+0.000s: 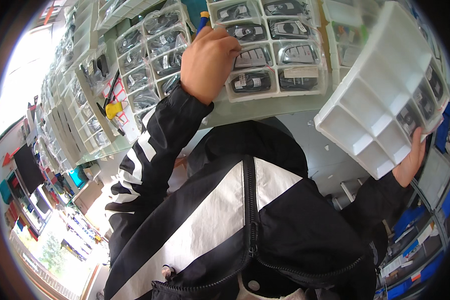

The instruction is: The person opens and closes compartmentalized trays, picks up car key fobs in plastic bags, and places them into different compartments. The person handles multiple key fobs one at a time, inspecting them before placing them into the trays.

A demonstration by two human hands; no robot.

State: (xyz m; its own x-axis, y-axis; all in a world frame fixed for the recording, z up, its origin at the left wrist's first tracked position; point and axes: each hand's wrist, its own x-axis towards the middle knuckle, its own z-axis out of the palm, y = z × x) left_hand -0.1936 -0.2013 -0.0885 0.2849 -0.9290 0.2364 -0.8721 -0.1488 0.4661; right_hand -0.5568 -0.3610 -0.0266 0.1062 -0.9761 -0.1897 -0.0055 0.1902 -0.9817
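My left hand point(210, 60), knuckles up, pinches its fingertips at the left edge of a white compartment tray point(247, 98); what lies between them is hidden. Bagged black car key fobs fill this tray's compartments, among them a fob with several buttons point(252, 58) beside my fingertips. My right hand point(410, 161), at the far right, grips the lower edge of another white plastic compartment tray point(363, 105), held tilted off the table. It has bagged key fobs point(422, 103) along its right side and bare compartments nearer its left corner.
More trays of bagged fobs point(165, 62) lie left of my left hand on the glass-topped table point(262, 108). Trays are stacked at the far left. A yellow-and-black tool point(114, 110) and a blue-and-yellow handle point(202, 21) lie among them. Shelves point(416, 240) stand at right.
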